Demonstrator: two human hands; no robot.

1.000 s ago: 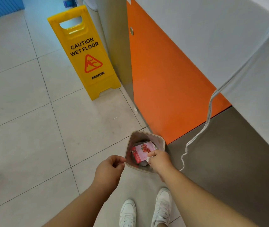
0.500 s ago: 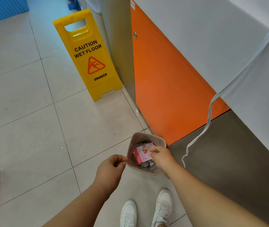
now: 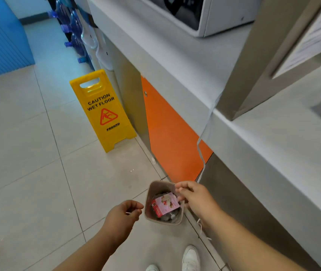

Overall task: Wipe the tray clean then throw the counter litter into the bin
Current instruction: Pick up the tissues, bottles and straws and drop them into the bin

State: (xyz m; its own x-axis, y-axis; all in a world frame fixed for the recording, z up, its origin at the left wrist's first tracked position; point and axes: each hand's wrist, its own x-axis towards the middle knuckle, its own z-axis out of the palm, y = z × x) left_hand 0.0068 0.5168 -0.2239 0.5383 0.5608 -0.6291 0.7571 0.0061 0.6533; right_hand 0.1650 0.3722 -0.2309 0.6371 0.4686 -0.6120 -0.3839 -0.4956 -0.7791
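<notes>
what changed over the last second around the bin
The right hand let go of the pink-and-red paper packet, which lies in the small beige plastic bin, and drew back to the rim, fingers loosened. The left hand stays beside the bin, pinching a thin white stick. Bin and yellow wet-floor sign have not moved.

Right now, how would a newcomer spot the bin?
Find the orange panel under the grey counter. At its near lower corner, on the floor tiles, stands the small beige bin, the only open container, with a pink packet lying inside.
</notes>
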